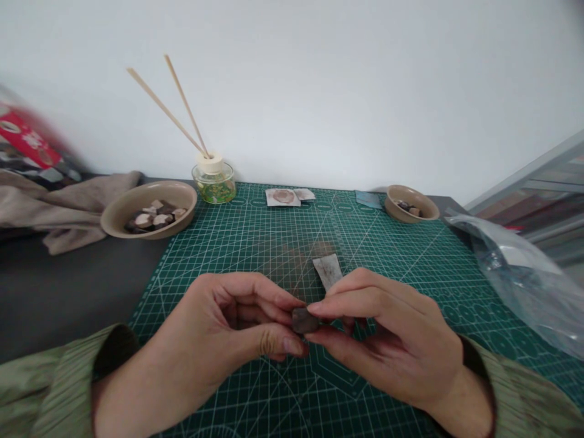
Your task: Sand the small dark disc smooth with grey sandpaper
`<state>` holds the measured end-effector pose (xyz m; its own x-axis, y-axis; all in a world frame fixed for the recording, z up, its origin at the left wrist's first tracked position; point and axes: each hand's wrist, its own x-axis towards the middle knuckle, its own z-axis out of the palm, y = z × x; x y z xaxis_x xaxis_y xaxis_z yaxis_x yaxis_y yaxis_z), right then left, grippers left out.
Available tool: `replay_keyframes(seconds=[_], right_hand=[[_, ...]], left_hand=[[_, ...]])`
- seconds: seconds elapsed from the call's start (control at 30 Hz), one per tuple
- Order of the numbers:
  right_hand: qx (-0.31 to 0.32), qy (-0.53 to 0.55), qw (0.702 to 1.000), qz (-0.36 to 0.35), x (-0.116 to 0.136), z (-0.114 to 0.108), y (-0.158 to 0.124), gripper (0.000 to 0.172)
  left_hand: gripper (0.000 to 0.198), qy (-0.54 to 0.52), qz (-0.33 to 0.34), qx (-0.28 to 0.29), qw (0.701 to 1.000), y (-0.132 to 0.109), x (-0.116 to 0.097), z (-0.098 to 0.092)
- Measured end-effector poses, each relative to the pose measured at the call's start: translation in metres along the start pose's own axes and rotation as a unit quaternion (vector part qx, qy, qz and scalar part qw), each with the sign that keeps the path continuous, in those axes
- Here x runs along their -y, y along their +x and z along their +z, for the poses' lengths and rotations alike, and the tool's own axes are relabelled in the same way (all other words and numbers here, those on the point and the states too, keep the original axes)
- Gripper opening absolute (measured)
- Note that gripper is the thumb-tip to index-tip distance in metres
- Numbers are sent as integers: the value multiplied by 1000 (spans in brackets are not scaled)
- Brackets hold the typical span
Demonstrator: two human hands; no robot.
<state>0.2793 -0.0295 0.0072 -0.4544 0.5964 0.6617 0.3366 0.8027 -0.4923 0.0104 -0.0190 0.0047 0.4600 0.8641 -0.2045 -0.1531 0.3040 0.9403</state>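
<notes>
A small dark brown piece (303,320), perhaps wood, is pinched between both hands above the green cutting mat (228,243). My left hand (237,328) holds its left side, thumb below and index finger on top. From the other side, my right hand (387,331) grips the same piece between thumb and fingertips. Just beyond the right fingers lies a strip of greyish, brown-smudged paper (327,269), possibly sandpaper, its near end hidden by that hand. Brownish dust (296,258) is spread over the mat around the strip.
A tan bowl (112,219) of chunky dark and pale pieces stands left; a smaller bowl (390,207) is back right. Near the wall are a reed diffuser (214,182), stained paper squares (274,198) and a bluish sheet (367,199). Cloth (68,213) lies left, a plastic bag (524,267) right.
</notes>
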Motion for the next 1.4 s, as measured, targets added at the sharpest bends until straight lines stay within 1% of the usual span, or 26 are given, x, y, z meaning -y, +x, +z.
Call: replay_keyframes(seconds=[0.1, 0.23, 0.33, 0.43, 0.5, 0.73, 0.9, 1.0, 1.23, 1.4], right_hand=[[0, 8, 1000, -5, 0, -1, 0, 18], [3, 9, 1000, 2, 0, -2, 0, 19], [-1, 5, 1000, 1, 0, -2, 0, 19], [2, -5, 1000, -4, 0, -2, 0, 17], [6, -5, 1000, -7, -1, -1, 0, 17], [-2, 37, 999, 9, -5, 3, 3, 29], [-6, 37, 999, 7, -5, 4, 4, 24], [-12, 34, 999, 5, -5, 5, 4, 24], [-16, 41, 999, -1, -7, 7, 4, 29], [-26, 43, 999, 2, -6, 8, 3, 30]], left_hand=[[25, -74, -9, 26, 997, 1, -1, 3], [29, -88, -13, 32, 995, 1, 0, 3], [33, -90, -1, 37, 995, 0, 0, 2], [35, -74, 23, 36, 996, -2, -1, 2], [32, -55, 44, 26, 997, -2, -3, 3], [20, 25, 100, -17, 995, 1, -5, 4], [26, 32, 115, -37, 992, 0, -3, 4], [29, 26, 117, -34, 992, 1, -4, 4], [25, 28, 116, -29, 992, 1, -7, 5], [27, 24, 115, -21, 993, 2, -5, 4]])
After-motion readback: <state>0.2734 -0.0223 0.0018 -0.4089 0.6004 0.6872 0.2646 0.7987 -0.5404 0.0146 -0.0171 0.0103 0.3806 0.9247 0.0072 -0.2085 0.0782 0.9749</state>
